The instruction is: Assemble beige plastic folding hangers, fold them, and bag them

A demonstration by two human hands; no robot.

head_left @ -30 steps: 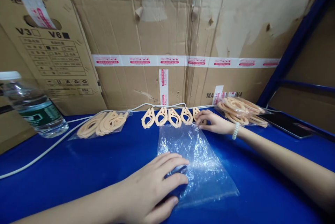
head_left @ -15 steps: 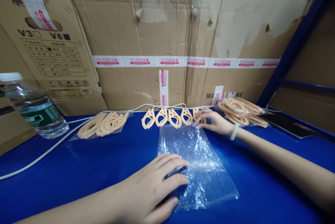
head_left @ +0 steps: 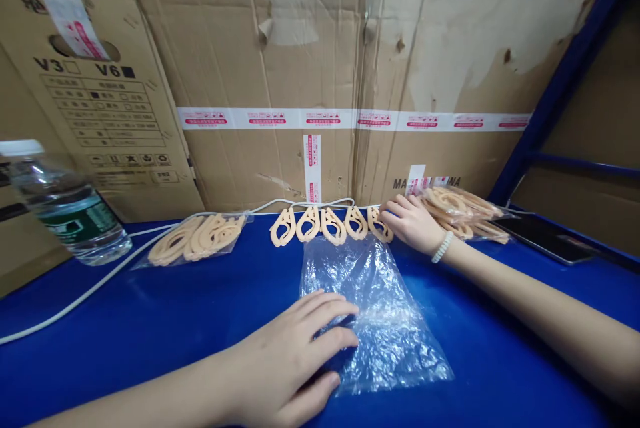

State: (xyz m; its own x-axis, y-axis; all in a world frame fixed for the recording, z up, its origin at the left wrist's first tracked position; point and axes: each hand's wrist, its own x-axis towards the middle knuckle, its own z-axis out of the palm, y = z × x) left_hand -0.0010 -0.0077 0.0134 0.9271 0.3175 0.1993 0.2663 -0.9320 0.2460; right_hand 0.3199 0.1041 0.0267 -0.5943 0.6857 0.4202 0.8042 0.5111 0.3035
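Observation:
My left hand (head_left: 295,355) lies flat with fingers spread on the near left edge of a clear plastic bag (head_left: 373,311) on the blue table (head_left: 150,321). Behind the bag, a row of several peach plastic clips (head_left: 327,224) lines the table's back edge. My right hand (head_left: 413,223), a bead bracelet on its wrist, rests at the right end of that row. Its fingers are curled against the last clip (head_left: 379,225), but a grip on it does not show.
A bagged pack of peach clips (head_left: 197,236) lies at the left and another pack (head_left: 463,211) at the right behind my hand. A water bottle (head_left: 60,205) stands far left, a white cable (head_left: 90,288) runs along the table, a dark tablet (head_left: 547,236) lies right. Cardboard boxes (head_left: 320,68) wall the back.
My right hand has shifted a little to the right, uncovering the last clip in the row. My left hand stays on the bag.

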